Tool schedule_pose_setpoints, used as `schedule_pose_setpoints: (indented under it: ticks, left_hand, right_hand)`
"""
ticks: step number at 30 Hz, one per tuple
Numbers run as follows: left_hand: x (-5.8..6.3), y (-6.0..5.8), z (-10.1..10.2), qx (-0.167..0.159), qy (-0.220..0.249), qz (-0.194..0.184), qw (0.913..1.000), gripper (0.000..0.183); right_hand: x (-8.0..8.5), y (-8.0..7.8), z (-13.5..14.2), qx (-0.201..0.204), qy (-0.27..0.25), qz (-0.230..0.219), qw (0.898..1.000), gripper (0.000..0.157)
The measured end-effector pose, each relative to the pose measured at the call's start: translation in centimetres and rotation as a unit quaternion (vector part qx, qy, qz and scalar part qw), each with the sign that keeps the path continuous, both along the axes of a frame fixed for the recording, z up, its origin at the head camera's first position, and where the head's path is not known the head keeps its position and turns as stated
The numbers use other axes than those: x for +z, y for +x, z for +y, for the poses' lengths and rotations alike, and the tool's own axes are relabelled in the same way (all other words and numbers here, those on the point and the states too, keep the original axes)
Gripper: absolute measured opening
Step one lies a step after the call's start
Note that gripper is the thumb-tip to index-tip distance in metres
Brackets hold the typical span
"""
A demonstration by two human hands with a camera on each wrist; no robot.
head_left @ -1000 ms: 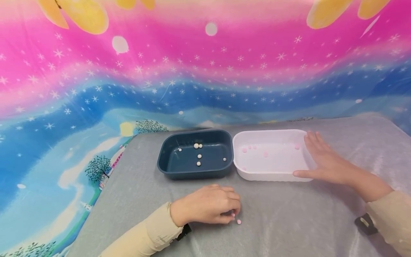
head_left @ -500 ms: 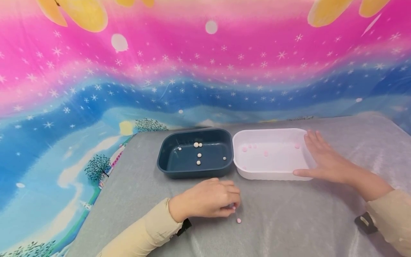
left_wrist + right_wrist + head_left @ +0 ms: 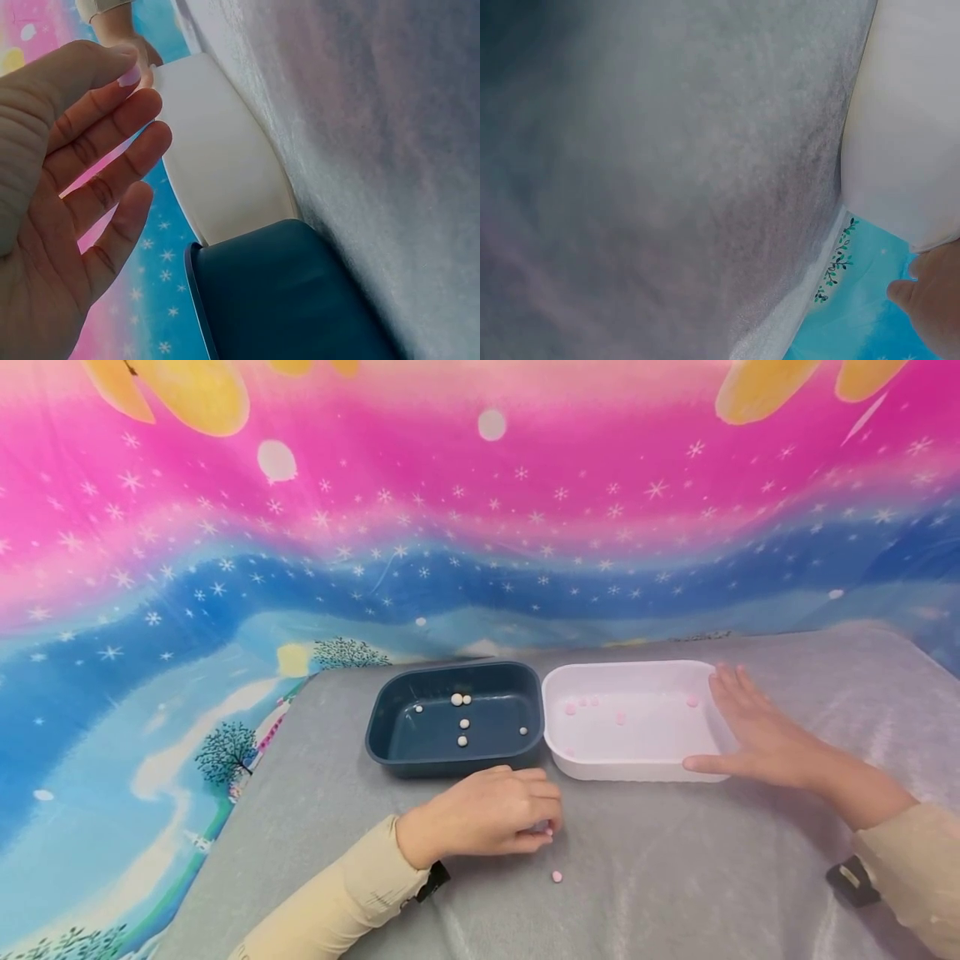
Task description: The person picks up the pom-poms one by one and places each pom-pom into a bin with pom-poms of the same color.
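Between thumb and index finger, my left hand (image 3: 483,814) pinches a small pink ball (image 3: 130,76) above the grey cloth, in front of the two basins. Its other fingers spread loosely in the left wrist view. A second pink ball (image 3: 557,877) lies on the cloth just below that hand. My right hand (image 3: 768,739) rests against the right end of the white basin (image 3: 637,771), fingers extended along the far corner and thumb at the front edge. Several pink balls (image 3: 620,718) lie inside this basin. The dark blue basin (image 3: 450,768) beside it holds several white balls (image 3: 464,724).
Grey cloth (image 3: 660,877) covers the table under everything. Behind it hangs a pink and blue backdrop (image 3: 420,527) with snowflakes, which also drops down past the table's left edge. The two basins stand side by side, nearly touching.
My left hand has lifted slightly away from the cloth with the pink ball, moving up towards the basins. The right hand has stayed at the white basin.
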State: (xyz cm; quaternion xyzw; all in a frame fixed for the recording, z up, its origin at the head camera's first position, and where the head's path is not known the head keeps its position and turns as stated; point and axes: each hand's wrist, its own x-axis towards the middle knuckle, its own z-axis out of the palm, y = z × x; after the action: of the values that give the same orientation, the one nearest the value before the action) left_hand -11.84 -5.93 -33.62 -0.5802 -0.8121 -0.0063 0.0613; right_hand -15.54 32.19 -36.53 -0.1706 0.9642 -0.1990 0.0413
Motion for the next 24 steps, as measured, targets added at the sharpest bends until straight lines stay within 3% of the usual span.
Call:
schedule_pose_setpoints:
  ticks: [24]
  left_hand:
    - [0.1, -2.4, 1.1, -0.023, 0.090, -0.021, 0.9955, 0.004]
  right_hand:
    - [0.1, 0.1, 0.0, 0.003, 0.002, 0.001, 1.000, 0.121]
